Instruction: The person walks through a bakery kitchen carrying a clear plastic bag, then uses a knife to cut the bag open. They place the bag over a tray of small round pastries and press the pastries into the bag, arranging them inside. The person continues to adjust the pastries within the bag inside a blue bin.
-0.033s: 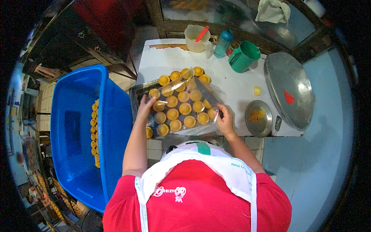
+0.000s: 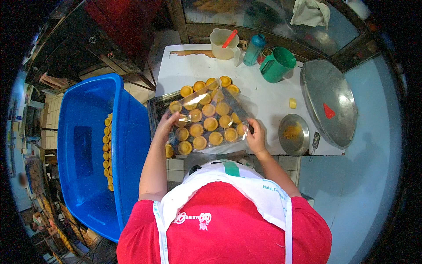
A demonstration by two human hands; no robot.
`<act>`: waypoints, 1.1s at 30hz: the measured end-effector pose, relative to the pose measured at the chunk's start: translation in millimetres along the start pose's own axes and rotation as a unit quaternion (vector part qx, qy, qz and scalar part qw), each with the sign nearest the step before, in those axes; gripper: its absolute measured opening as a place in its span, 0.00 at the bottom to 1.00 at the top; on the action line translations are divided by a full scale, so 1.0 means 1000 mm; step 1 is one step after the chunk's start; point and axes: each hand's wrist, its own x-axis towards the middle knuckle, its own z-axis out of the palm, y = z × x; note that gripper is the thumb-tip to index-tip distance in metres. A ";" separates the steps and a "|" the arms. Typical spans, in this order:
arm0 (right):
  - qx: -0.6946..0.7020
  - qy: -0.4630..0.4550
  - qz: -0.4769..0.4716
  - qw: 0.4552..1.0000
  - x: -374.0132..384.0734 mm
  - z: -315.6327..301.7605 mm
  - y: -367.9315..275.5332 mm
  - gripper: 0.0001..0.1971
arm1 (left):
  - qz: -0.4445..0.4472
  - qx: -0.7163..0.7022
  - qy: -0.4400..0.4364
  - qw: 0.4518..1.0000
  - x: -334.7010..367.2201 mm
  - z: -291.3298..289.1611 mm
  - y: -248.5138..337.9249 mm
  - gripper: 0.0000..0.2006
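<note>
A clear plastic bag or sheet point(image 2: 212, 115) slants over a dark baking tray point(image 2: 159, 104). Several round golden pastry shells point(image 2: 225, 81) stand in rows on the tray; many show through the plastic, while those at the far edge lie outside it. My left hand point(image 2: 163, 128) has its fingers closed on the plastic's left side, thumb on top near a bright glare. At the right corner of the plastic, my right hand point(image 2: 256, 136) pinches the edge between thumb and fingers.
On my left stands a large blue tub point(image 2: 125, 132) with a line of pastry shells inside. The white table point(image 2: 259, 108) also carries a white jug point(image 2: 223, 52), a blue bottle point(image 2: 254, 50), a green jug point(image 2: 278, 64), a round metal plate point(image 2: 288, 145) and a large metal basin point(image 2: 325, 88).
My left thumb has shifted slightly over the plastic, and a bright glare shows beside it. My right hand stays where it was.
</note>
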 end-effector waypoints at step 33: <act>-0.137 -0.039 0.051 0.989 0.029 0.034 0.038 0.16 | 0.038 0.044 0.012 0.998 -0.081 0.036 -0.062 0.21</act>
